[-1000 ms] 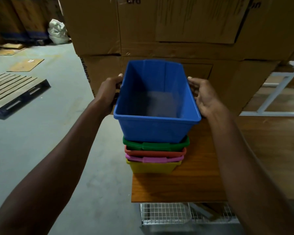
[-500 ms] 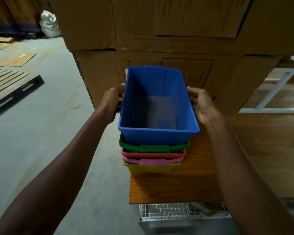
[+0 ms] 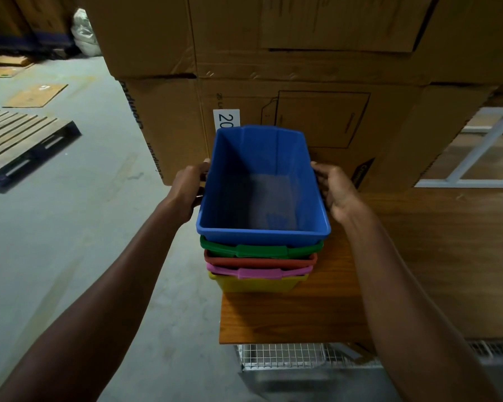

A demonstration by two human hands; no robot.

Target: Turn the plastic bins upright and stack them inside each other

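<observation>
A blue bin (image 3: pixel 262 198) sits upright as the top of a nested stack. Below it show the rims of a green bin (image 3: pixel 260 250), a red bin (image 3: pixel 259 261), a pink bin (image 3: pixel 259 272) and a yellow bin (image 3: pixel 256 284) at the bottom. The stack stands on the left end of a wooden table (image 3: pixel 288 317). My left hand (image 3: pixel 188 187) grips the blue bin's left rim. My right hand (image 3: pixel 336 191) lies against its right rim, fingers curled on the edge. The blue bin holds nothing.
Large cardboard boxes (image 3: pixel 273 82) rise right behind the stack. A wooden pallet (image 3: pixel 21 143) and flat cardboard sheets (image 3: pixel 35 95) lie on the concrete floor to the left. A wire mesh cage (image 3: pixel 282 358) sits under the table's front edge. A white frame (image 3: pixel 476 158) stands at right.
The blue bin has come down into the green bin, so its wall no longer shows above the stack. Both hands lowered with it.
</observation>
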